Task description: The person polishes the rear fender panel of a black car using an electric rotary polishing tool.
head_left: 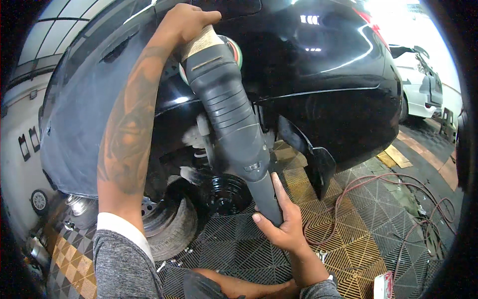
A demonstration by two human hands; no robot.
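Both my hands hold a long dark grey car polisher, slanted across the rear fender. My left hand is closed over its tape-wrapped head, fingers partly hidden behind it. My right hand grips the handle at the lower end, with one finger stretched along its side. The round pad, edged red and green, shows behind the head, against or very close to the black car's panel. Dull grey covers the panel on the left, while the right side is glossy. Below lies the open wheel arch.
A loose wheel leans under the arch beside my left arm. Bent black plastic hangs behind the arch. A reddish hose coils over the grid floor tiles. A white car stands at the far right.
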